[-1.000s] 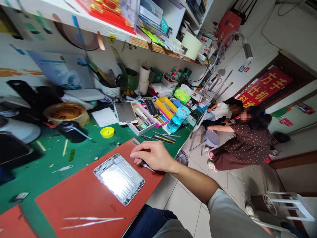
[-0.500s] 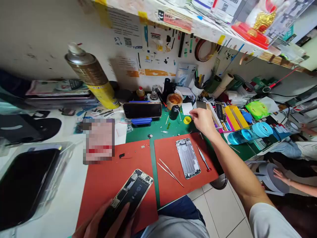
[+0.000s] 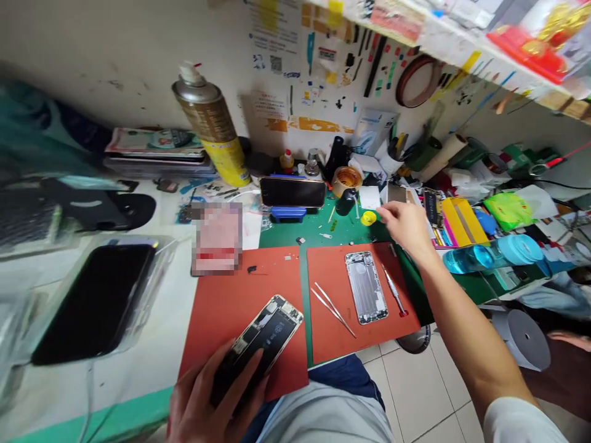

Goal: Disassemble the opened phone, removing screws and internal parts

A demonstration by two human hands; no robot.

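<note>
Head view: shows pale-rimmed, opened smartphone (image 3: 264,338) slanted over left red mat (image 3: 217,301), clamped in curled left hand (image 3: 215,400). Displays black battery (image 3: 279,331) bearing small light markings, with silver component (image 3: 266,316) exposed alongside. Cannot determine closure or contents of right hand (image 3: 409,226), near yellow lid (image 3: 368,218).

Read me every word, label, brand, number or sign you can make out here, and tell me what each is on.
No text reads clearly.
Spray can: label too small and blurred.
Wall sheet: print and handwriting blurred; its QR code is unreadable.
Phone in the left hand: markings too small.
Shelf sticker: blurred.
</note>
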